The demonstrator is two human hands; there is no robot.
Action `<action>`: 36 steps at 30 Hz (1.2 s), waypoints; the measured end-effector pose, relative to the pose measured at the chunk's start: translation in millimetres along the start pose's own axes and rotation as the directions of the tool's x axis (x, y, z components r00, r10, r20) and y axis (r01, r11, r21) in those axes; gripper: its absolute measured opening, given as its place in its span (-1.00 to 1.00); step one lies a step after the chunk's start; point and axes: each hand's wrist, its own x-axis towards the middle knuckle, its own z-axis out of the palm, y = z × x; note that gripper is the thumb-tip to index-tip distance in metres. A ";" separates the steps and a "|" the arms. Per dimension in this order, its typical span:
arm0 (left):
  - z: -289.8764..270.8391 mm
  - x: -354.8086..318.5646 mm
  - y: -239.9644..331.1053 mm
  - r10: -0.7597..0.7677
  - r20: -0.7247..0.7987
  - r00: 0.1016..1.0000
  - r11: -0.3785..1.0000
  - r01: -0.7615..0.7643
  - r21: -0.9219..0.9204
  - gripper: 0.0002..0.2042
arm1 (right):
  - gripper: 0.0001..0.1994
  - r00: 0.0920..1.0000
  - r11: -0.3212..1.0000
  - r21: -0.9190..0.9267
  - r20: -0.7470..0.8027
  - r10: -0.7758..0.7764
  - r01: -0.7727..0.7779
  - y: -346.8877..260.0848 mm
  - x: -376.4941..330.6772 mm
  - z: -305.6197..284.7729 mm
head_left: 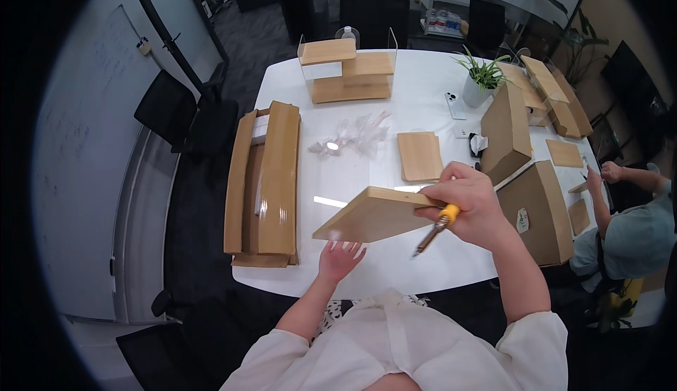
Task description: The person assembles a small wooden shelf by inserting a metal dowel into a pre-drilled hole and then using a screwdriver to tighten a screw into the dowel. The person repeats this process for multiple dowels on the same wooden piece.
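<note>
My right hand (469, 197) grips a light wooden board (381, 216) by its right end, holding it tilted above the table. The same hand also holds a screwdriver (437, 230) with a yellow handle, its metal tip pointing down and left. Just below the board's lower left edge is my left hand (340, 260), its fingers stretched out and apart. Whether those fingertips touch the board, I cannot tell. Beyond the right hand, flat wooden boards (419, 156) lie stacked on the table. Crumpled clear plastic (352, 137) lies left of that stack.
On the white table (338, 119), a long open cardboard box (278, 186) stands at left. A wood-and-clear-panel shelf (350, 88) is at the far side. Cardboard boxes (539, 211), a potted plant (479, 84) and a phone (455, 106) are right. Another person (624, 222) works at far right.
</note>
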 end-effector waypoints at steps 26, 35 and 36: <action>140.1 -71.0 17.0 0.424 0.502 0.754 0.231 -0.626 0.745 -0.74 | -0.83 0.941 0.975 -0.166 0.327 -0.089 0.150 30.3 -9.9 113.7; 135.1 -66.7 18.0 0.420 0.548 0.724 0.156 -0.652 0.742 -0.72 | -0.72 0.935 0.996 -0.085 0.356 -0.004 0.037 37.0 -8.1 104.6; 137.2 -67.1 16.3 0.437 0.555 0.707 0.131 -0.661 0.739 -0.73 | -0.70 0.950 0.999 -0.039 0.311 0.026 -0.015 37.1 -10.0 104.0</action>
